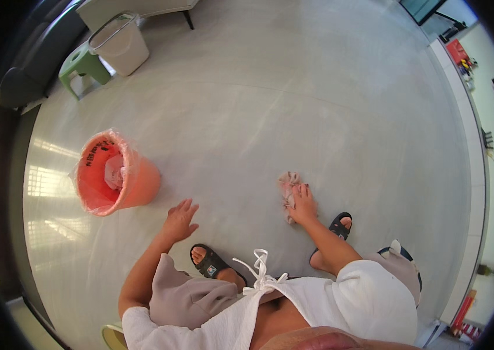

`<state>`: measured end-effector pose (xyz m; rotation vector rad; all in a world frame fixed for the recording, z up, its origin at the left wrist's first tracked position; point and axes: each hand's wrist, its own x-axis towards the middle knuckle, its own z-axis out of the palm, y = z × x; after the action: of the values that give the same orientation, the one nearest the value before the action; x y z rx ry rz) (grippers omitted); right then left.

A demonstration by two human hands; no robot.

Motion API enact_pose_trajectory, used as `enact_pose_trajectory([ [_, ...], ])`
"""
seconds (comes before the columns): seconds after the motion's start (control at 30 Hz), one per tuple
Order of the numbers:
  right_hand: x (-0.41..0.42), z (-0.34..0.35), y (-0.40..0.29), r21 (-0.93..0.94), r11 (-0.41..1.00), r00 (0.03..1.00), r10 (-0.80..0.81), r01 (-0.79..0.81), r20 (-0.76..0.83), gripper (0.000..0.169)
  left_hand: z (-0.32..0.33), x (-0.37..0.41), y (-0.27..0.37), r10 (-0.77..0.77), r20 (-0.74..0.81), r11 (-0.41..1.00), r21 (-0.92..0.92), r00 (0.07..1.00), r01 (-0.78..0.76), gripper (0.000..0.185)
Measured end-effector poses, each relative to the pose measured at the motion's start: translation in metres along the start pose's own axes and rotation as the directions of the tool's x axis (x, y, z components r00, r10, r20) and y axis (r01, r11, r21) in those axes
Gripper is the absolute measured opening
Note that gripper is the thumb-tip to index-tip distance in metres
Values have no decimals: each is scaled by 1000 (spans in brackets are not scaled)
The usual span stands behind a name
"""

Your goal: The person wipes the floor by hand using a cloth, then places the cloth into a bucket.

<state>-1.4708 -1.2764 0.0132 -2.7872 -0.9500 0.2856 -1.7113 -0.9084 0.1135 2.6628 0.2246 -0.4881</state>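
Note:
A crumpled, light patterned cloth (289, 197) lies on the smooth grey floor (238, 144). My right hand (305, 204) rests on it with the fingers bent over its right side, in front of my right sandal (340, 225). Nothing is in my left hand (180, 221), whose fingers are spread; it is held out above the floor, between my left sandal (212, 262) and a pink bucket-shaped bin (144, 181). The bin has a clear plastic liner with some crumpled film inside and dark writing on its inner wall.
At the upper left, a beige bin (126, 50) stands beside a green plastic stool (81, 63), near a dark sofa (32, 65) and a pale piece of furniture with a black leg (188, 19). Along the right runs a low white ledge (477, 197). A round green-rimmed object (113, 337) is at the lower left.

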Motion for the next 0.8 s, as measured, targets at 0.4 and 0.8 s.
enact_pose_trajectory([
  [0.4,170,-26,12,-37,955,952,289,-294,-104,58,16,135,-86,-430,135,901,115,892,417,123],
  [0.8,414,-64,26,-26,954,940,291,-300,-179,52,-16,147,-37,-500,254,863,229,828,451,134],
])
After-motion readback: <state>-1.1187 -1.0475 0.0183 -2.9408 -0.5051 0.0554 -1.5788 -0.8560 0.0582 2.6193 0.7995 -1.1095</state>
